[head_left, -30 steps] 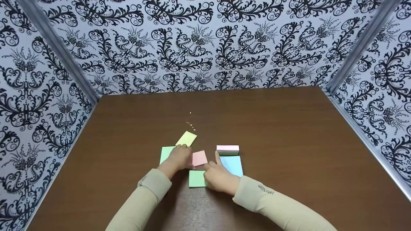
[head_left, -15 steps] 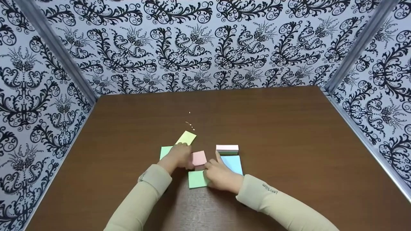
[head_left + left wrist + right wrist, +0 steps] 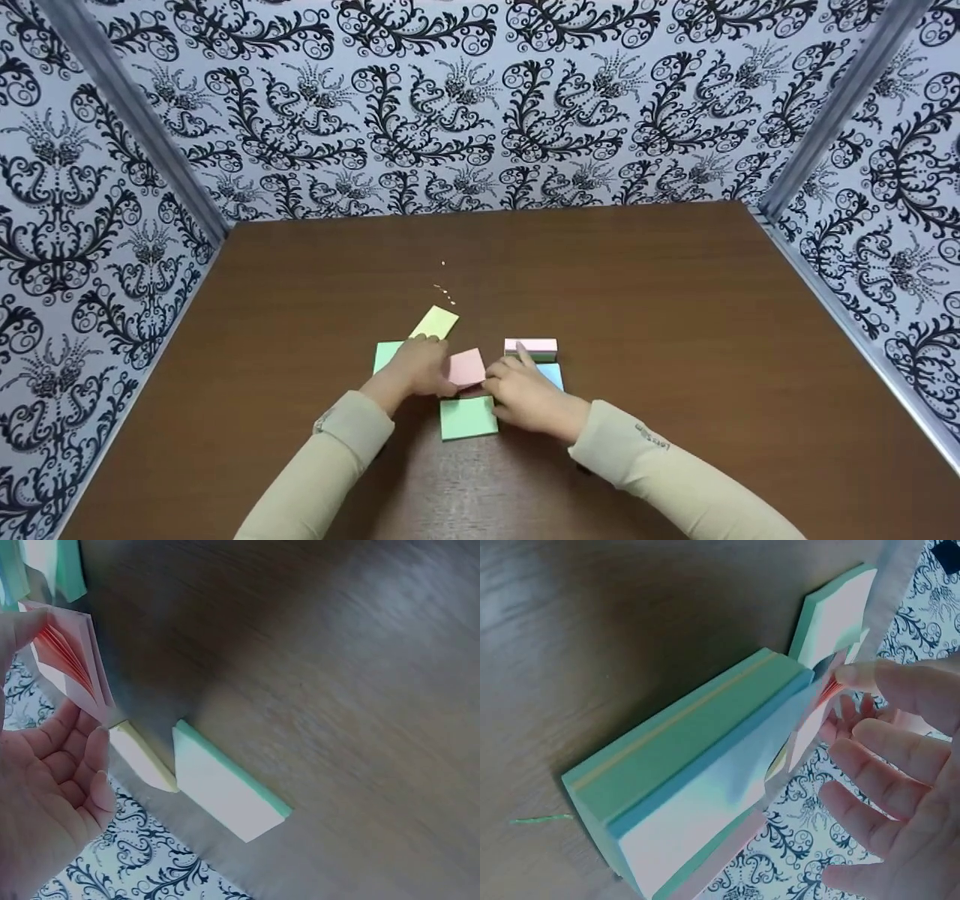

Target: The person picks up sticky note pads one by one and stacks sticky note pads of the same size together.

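The pink pad (image 3: 466, 369) is in the grip of the left hand (image 3: 416, 365), pinched between the thumb and the fingers. In the left wrist view the thumb presses at its upper edge, near a corner, while the fingertips meet the opposite edge. The pad stands tilted within the grip, clear of the palm, and its sheets are splayed so that a deeper red shows between them.

The right hand (image 3: 529, 394) is at the pad's right side. In the right wrist view its thumb reaches to the splayed edge, with the other fingers spread apart and loosely bent; whether the thumb touches the pad or only overlaps it from this angle I cannot tell.

The near green pad (image 3: 469, 418) lies flat just on the person's side of the pink pad. The left green pad (image 3: 386, 355) is partly hidden by the left hand, and the yellow pad (image 3: 436, 322) lies just beyond the same hand. The right hand covers much of the blue block (image 3: 551, 373), whose side shows green layers with a thin yellow band. The pink-topped block (image 3: 541, 346) stands right behind it. Pale crumbs (image 3: 445, 291) dot the brown table (image 3: 637, 300) past the yellow pad.
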`<action>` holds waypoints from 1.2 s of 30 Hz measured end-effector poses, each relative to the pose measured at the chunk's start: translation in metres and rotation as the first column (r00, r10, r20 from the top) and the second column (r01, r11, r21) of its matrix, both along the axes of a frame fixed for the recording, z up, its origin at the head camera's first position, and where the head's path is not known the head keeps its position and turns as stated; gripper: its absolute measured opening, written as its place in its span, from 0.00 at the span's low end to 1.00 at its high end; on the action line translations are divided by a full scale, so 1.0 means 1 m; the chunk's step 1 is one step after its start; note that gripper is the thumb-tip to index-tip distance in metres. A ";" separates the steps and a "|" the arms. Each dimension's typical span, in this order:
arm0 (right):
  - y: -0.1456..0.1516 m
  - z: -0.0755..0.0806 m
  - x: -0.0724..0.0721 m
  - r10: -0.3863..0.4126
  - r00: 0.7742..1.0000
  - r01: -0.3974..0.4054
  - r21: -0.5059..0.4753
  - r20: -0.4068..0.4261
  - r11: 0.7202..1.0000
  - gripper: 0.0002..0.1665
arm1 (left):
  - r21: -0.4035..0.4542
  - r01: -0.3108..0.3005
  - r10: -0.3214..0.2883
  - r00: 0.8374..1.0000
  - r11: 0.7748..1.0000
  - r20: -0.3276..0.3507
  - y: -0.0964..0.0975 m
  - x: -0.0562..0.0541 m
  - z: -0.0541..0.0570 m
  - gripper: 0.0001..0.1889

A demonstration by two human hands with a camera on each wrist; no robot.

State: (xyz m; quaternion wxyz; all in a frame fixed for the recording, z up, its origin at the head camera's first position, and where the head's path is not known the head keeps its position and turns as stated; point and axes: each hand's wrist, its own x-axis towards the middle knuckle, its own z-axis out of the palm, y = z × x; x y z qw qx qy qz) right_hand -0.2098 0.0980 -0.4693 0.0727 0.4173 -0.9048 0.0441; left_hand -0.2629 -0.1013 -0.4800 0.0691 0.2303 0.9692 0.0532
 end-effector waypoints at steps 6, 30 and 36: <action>0.003 -0.001 -0.003 -0.056 0.997 0.047 -0.183 -0.046 0.982 0.09 | 0.027 0.083 -0.081 0.995 0.996 -0.055 -0.003 0.014 0.007 0.23; 0.005 -0.007 -0.003 0.052 0.993 -0.068 -0.161 -0.102 0.985 0.15 | -0.014 0.180 -0.180 0.983 0.984 -0.035 0.005 0.053 -0.003 0.27; 0.003 -0.007 0.000 0.103 0.990 -0.105 -0.006 -0.095 0.995 0.14 | 0.005 0.185 -0.184 0.983 0.983 -0.022 0.005 0.053 -0.008 0.26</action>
